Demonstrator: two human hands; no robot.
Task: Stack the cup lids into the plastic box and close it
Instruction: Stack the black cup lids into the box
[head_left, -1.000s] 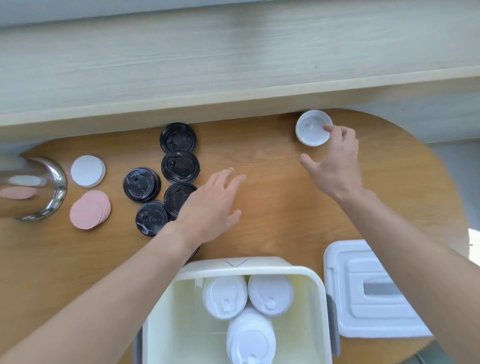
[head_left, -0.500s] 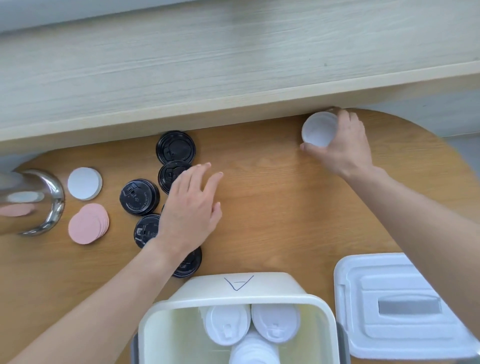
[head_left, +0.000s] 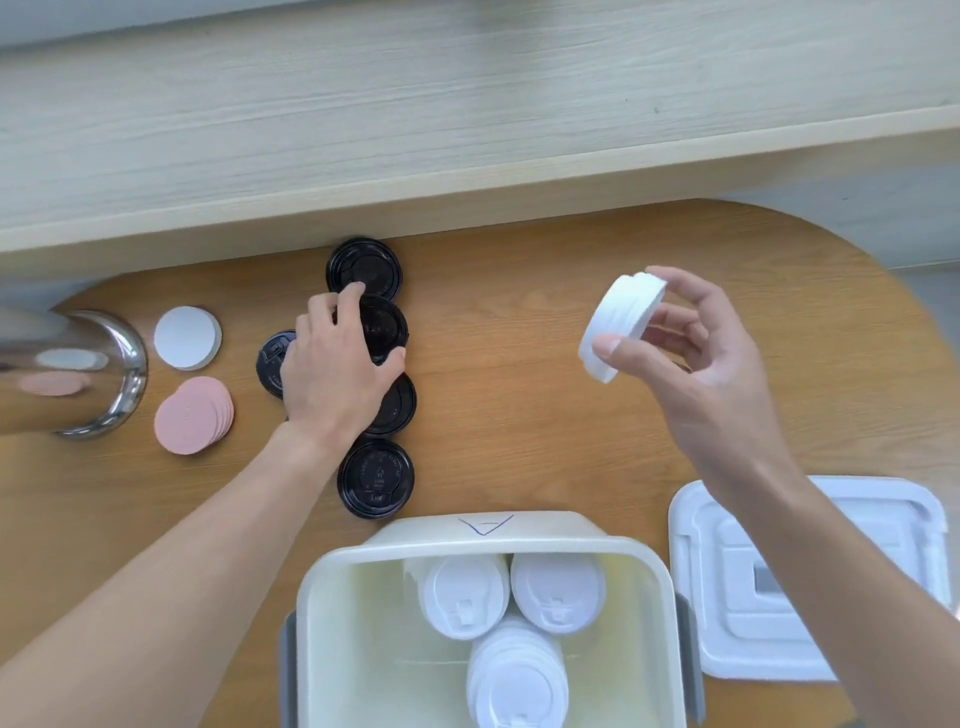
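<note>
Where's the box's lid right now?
In the head view, the box lid lies flat on the table, just right of the open plastic box, partly under the right forearm.

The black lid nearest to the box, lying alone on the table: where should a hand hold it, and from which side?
Probably best by its rim, from above: the black lid nearest the box lies flat on the table, so only the thin round edge offers a hold, thumb on one side, fingers opposite. Its right side is free; the left forearm crosses just left of it.

right hand (head_left: 711, 364): pinches white lid (head_left: 621, 325), lifted | left hand (head_left: 332, 374): grips black lid (head_left: 382, 327) on table (head_left: 519, 415)
</note>
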